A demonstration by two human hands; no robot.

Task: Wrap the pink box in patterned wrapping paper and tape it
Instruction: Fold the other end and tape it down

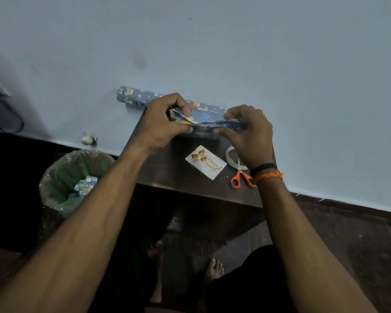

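We see left hand (161, 123) and right hand (250, 132) pinching wrapped box (209, 123), folding end flap; next we judge tape (231, 158), under right hand, needed.

Two hands: left (160, 123), right (250, 136). One paper roll (133, 98), one card (205, 162), one scissors (243, 176), one tape ring (231, 155), one bin (77, 179).

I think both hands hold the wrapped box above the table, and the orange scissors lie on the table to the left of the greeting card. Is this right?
Not quite. In the head view the orange scissors lie to the right of the greeting card, beside the tape roll. The rest holds: the left hand and right hand hold the wrapped box above the table.
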